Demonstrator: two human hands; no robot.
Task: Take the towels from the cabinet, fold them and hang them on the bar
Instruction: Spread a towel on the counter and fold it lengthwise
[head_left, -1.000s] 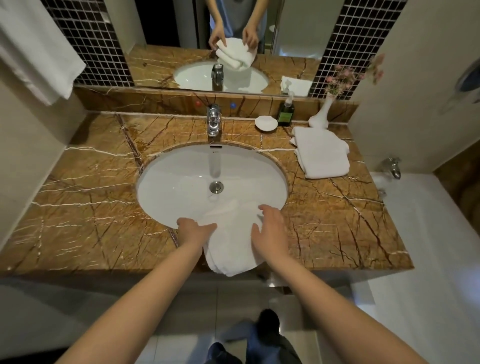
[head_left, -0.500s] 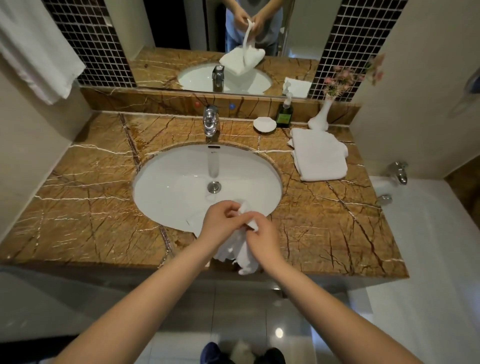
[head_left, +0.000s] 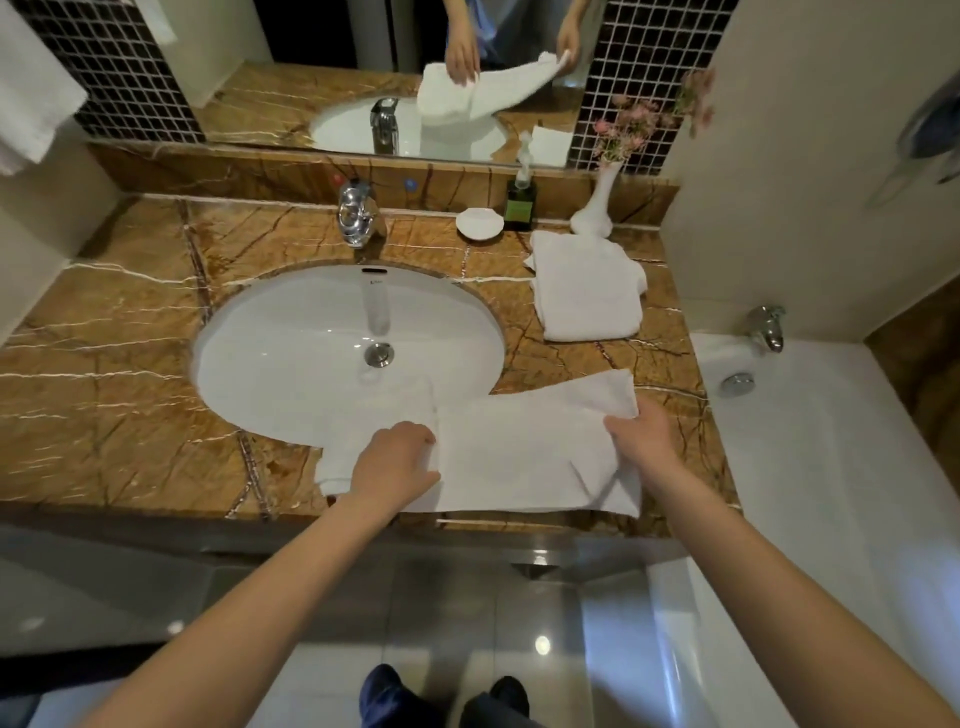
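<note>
On the counter (head_left: 104, 395), white towel (head_left: 509, 457), left hand (head_left: 395, 462) pressing it flat, right hand (head_left: 641, 434) pinching its end, fingertips hidden.

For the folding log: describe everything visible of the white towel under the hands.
The white towel looks like soft terry cloth, opened into a long strip along the front edge of the marble counter. Its left end is doubled over and overlaps the front of the sink. The left hand presses that end down; the right hand pinches the right end, which the mirror shows lifted off the counter.
</note>
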